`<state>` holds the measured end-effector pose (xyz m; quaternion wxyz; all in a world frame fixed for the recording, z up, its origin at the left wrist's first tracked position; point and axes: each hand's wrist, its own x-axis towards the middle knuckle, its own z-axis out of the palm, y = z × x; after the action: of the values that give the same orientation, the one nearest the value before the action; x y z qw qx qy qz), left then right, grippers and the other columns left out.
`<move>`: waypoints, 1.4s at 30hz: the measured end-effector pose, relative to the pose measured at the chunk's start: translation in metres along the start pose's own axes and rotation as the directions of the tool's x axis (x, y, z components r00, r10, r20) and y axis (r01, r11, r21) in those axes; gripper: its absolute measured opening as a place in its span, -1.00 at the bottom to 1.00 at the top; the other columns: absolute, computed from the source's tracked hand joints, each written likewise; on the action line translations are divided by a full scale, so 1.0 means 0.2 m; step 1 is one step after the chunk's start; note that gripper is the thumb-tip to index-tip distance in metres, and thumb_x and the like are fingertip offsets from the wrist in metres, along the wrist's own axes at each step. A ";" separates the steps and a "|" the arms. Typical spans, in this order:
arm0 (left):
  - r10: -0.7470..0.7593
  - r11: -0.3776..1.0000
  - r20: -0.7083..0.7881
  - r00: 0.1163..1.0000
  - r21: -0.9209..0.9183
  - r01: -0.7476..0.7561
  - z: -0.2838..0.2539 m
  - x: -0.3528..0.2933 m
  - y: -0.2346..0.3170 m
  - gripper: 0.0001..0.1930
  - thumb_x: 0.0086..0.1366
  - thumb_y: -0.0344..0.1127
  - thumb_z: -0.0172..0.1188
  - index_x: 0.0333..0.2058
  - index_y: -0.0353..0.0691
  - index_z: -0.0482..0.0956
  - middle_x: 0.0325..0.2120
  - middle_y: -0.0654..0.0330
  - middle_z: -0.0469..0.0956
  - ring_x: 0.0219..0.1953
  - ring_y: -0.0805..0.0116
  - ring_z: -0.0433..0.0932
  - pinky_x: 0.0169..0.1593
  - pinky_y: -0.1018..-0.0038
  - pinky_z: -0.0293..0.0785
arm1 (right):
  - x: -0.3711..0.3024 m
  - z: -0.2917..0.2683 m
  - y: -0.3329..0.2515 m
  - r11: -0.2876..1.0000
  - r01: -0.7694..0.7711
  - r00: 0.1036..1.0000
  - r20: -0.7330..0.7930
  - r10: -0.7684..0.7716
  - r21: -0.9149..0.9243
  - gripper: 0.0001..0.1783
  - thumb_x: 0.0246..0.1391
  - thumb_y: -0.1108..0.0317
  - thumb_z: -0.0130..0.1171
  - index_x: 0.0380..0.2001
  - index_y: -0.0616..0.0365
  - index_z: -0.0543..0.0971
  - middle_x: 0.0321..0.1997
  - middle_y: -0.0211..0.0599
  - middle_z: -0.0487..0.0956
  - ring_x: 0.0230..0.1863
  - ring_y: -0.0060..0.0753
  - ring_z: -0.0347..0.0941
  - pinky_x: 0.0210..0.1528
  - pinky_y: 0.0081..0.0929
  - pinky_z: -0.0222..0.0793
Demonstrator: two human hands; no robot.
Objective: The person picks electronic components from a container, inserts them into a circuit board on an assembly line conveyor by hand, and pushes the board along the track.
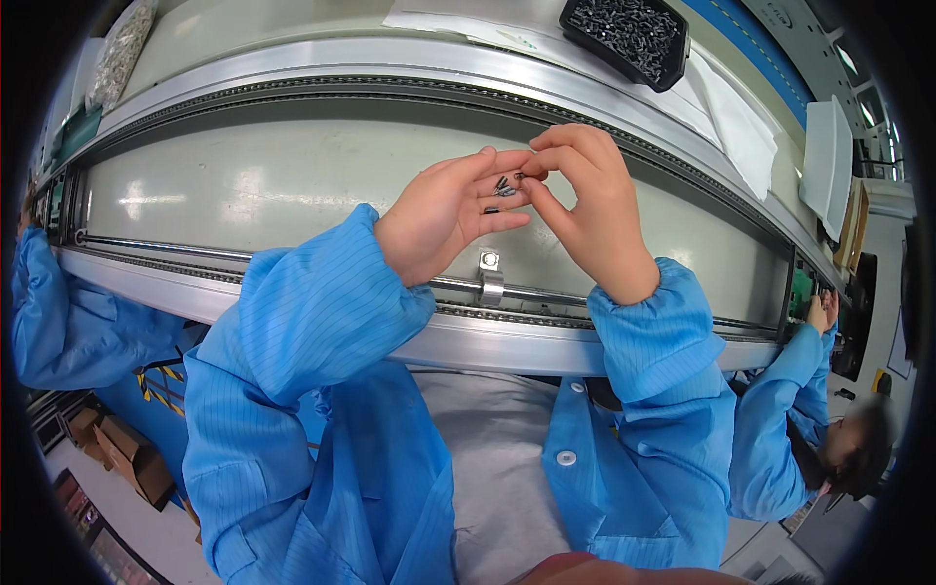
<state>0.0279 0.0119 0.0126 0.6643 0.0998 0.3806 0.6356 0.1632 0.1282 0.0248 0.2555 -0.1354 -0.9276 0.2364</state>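
Observation:
My left hand (439, 207) is palm up over the conveyor line, fingers stretched out and slightly apart. Several small black cylindrical components (503, 189), which look like capacitors, lie loose across its fingers. My right hand (593, 200) comes in from the right with thumb and forefinger pinched together at the left fingertips. Between them is one small dark component (520, 176), partly hidden by the fingers. Both hands nearly touch there. Beyond them, a black tray (680, 60) is heaped with similar small dark parts.
A metal rail with a chain (322, 86) runs behind my hands; a rod with a metal bracket (490, 278) crosses in front. White sheets (726, 117) lie under the tray. A clear bag of small parts (122, 49) stands far left. Co-workers in blue sleeves (790, 380) work at both sides.

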 end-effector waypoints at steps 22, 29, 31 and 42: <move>-0.051 0.966 0.047 0.998 0.255 0.038 -0.03 0.00 0.07 -0.90 0.34 -0.36 -0.01 -0.29 -0.18 0.48 -0.47 0.28 0.42 -0.48 0.58 0.32 -0.39 0.70 0.27 | -0.04 -0.01 0.01 0.796 -0.287 0.956 0.115 0.269 0.533 -0.91 0.14 0.48 0.04 -0.34 0.21 0.54 -0.19 -0.27 0.53 -0.19 -0.45 0.40 -0.12 -0.57 0.34; -0.084 0.846 -0.015 0.996 0.527 0.079 -0.03 0.00 0.10 -0.91 0.27 -0.38 0.02 -0.40 -0.16 0.49 -0.62 0.36 0.34 -0.57 0.62 0.22 -0.48 0.72 0.11 | -0.03 -0.05 -0.02 0.616 -0.572 0.816 0.458 0.353 0.543 -0.83 0.13 0.38 0.05 -0.41 0.21 0.59 -0.39 -0.37 0.57 -0.45 -0.57 0.36 -0.32 -0.66 0.32; -0.085 0.814 -0.015 0.996 0.576 0.079 -0.03 0.00 0.10 -0.90 0.26 -0.37 0.02 -0.42 -0.15 0.50 -0.66 0.37 0.32 -0.58 0.63 0.21 -0.50 0.72 0.11 | -0.03 -0.05 -0.02 0.577 -0.617 0.780 0.515 0.356 0.536 -0.80 0.15 0.36 0.02 -0.42 0.22 0.59 -0.40 -0.38 0.57 -0.48 -0.60 0.33 -0.36 -0.68 0.30; -0.100 0.770 0.020 0.995 0.635 0.065 -0.04 0.02 0.13 -0.82 0.33 -0.27 0.06 -0.46 -0.14 0.47 -0.70 0.39 0.28 -0.62 0.63 0.18 -0.53 0.72 0.08 | -0.04 -0.04 0.01 0.434 -0.580 0.815 0.487 0.314 0.690 -0.81 0.24 0.38 -0.02 -0.36 0.25 0.53 -0.41 -0.34 0.49 -0.47 -0.56 0.30 -0.38 -0.65 0.29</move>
<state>0.0016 0.0165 0.0215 0.6289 0.3172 0.5585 0.4381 0.1753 0.1298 0.0272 0.0781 -0.2097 -0.6661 0.7115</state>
